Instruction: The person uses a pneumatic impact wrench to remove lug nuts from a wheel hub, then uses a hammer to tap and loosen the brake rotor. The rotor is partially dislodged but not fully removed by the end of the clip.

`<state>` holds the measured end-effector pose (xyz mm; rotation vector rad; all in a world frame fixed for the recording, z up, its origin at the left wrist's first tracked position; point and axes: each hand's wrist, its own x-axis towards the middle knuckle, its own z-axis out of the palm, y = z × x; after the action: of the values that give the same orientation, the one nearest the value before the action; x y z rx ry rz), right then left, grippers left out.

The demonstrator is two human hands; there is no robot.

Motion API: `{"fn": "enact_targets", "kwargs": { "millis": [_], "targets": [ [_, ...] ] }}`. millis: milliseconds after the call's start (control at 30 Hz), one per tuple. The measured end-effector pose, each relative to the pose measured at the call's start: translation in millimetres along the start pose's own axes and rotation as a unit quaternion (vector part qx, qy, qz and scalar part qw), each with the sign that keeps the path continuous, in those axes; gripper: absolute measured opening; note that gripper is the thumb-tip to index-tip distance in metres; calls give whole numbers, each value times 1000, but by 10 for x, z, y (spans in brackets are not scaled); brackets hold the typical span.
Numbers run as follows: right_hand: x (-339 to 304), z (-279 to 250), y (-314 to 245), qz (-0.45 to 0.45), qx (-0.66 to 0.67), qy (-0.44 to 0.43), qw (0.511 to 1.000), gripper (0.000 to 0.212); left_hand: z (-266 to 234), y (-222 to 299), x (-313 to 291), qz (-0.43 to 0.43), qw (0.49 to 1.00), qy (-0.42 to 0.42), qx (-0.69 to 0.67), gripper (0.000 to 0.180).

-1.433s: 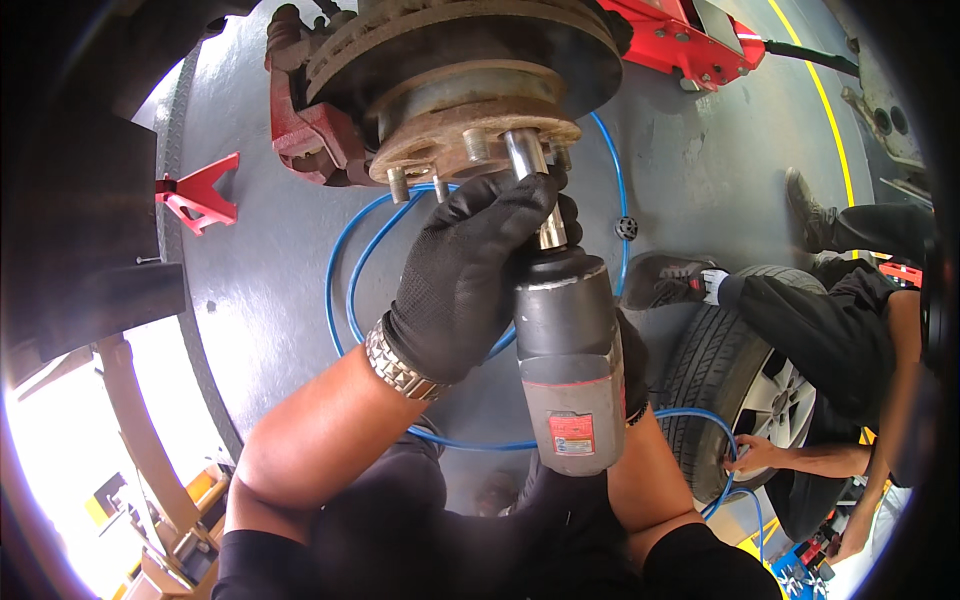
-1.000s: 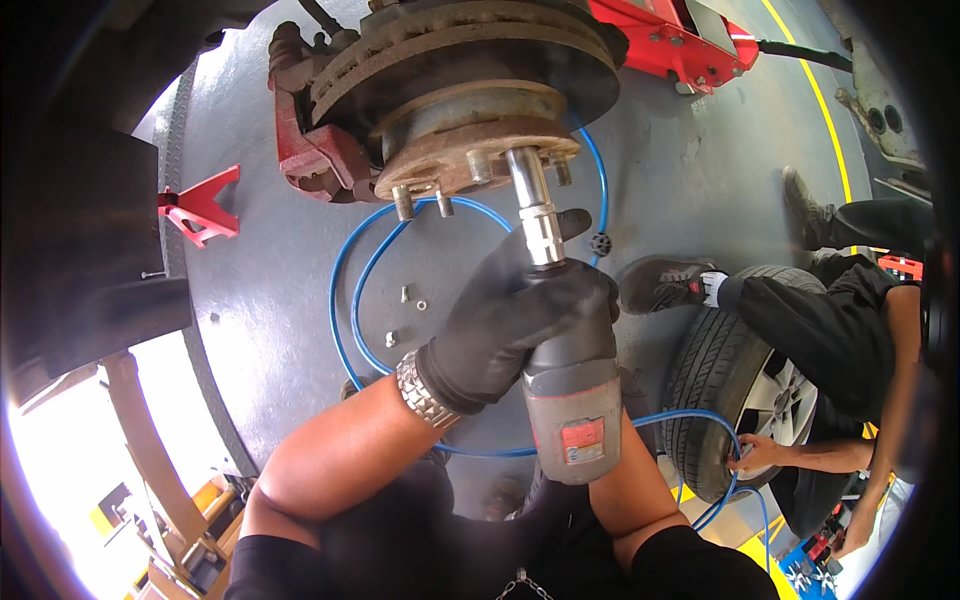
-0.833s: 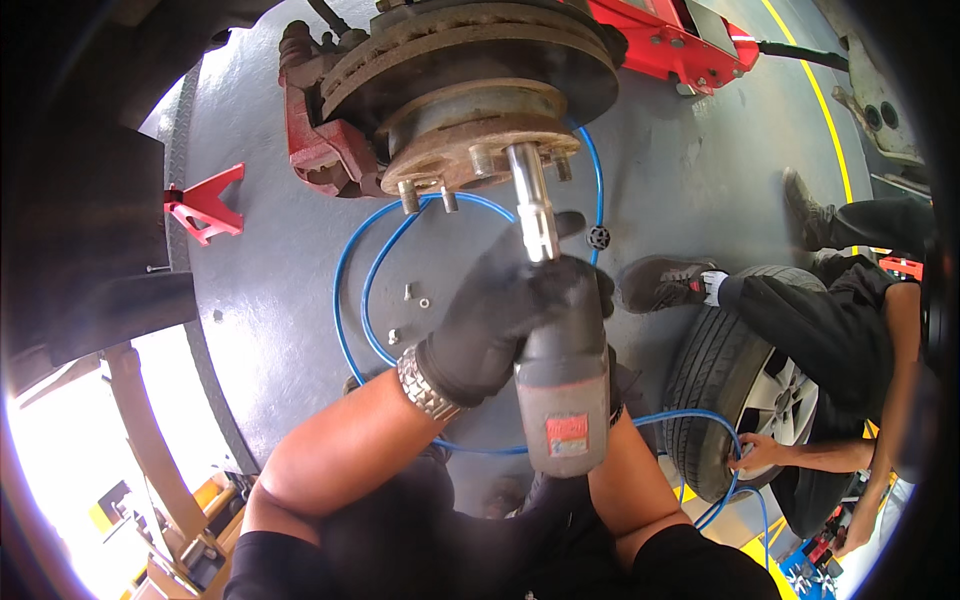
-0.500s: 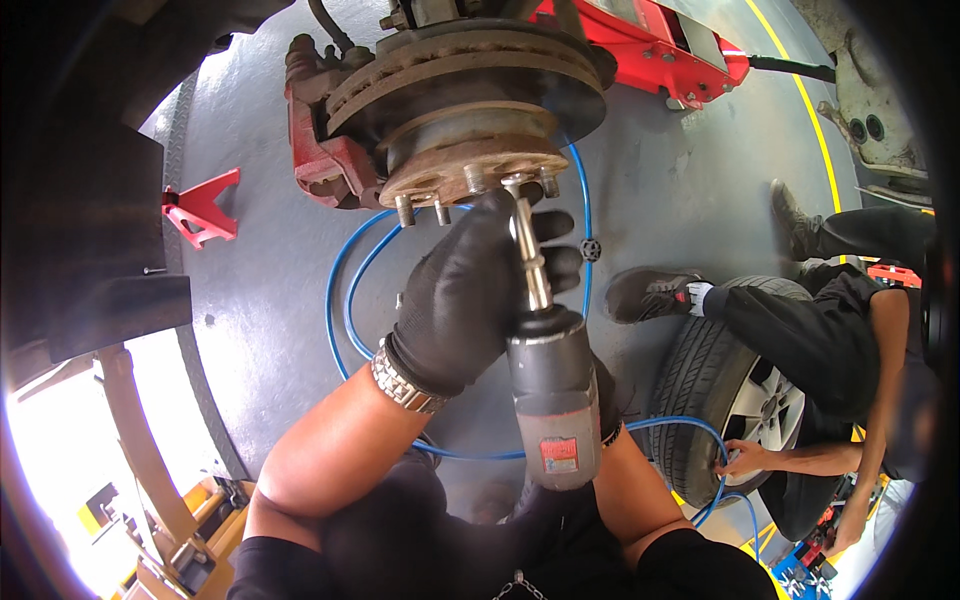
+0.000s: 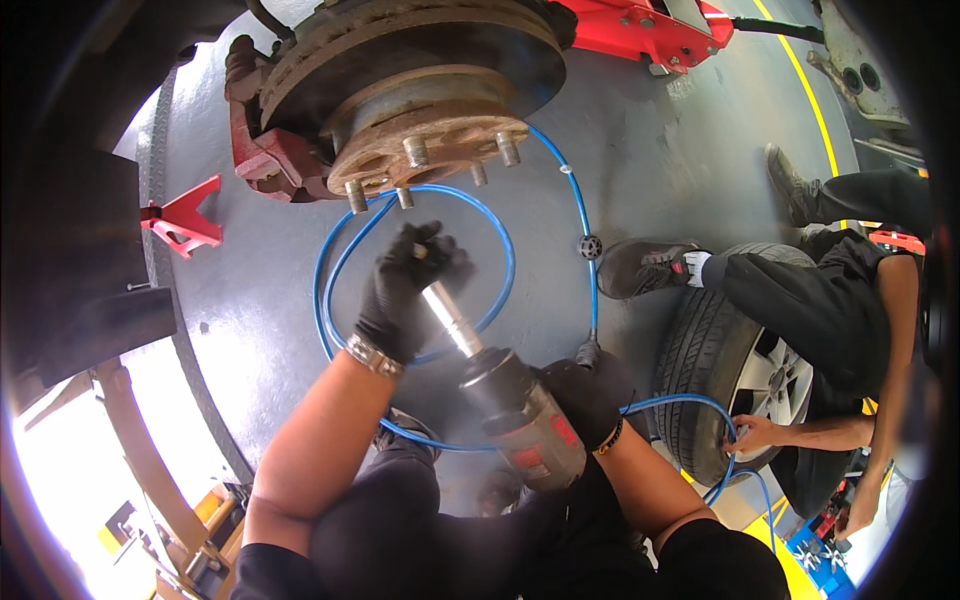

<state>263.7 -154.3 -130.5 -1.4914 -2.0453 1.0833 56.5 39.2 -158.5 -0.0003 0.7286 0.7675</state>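
My right hand [image 5: 588,395], in a black glove, is wrapped round the handle of a grey and black air impact wrench [image 5: 525,425]. A long silver socket [image 5: 452,318] on its nose tilts up and left, away from the hub. My left hand [image 5: 395,295], also gloved in black and slightly blurred, is closed beside the socket's tip. Between its fingers shows a small light-coloured piece [image 5: 421,251], too blurred to name. Above it hangs the rusty wheel hub [image 5: 435,150] with several bare studs, in front of the brake disc [image 5: 420,75] and red caliper [image 5: 285,160].
A blue air hose [image 5: 510,250] loops on the grey floor. The red jack stand [image 5: 190,218] is at left, a red floor jack [image 5: 645,35] at the back. To the right, another person's hand [image 5: 757,434] touches a wheel [image 5: 700,365] lying near their shoe [image 5: 645,268].
My left hand has drawn back from the studs with the small piece. The wrench has swung down and tilted, its socket moving off the hub. The hub sits further left in view.
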Motion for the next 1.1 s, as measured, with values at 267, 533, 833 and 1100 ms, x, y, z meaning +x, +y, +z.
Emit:
{"fn": "enact_targets", "kwargs": {
  "millis": [267,533,833,1100],
  "targets": [
    [-5,346,270,65,-70,3,995,33,-1677,17,639,95,475,143,863,34],
    [241,360,530,158,302,115,933,28,-89,-45,142,94,886,-69,449,48],
    [203,130,595,46,164,88,981,29,552,-317,-319,32,969,-132,206,41],
    [634,96,822,62,26,136,988,27,683,-203,22,23,976,-173,127,61]
  ]
}}
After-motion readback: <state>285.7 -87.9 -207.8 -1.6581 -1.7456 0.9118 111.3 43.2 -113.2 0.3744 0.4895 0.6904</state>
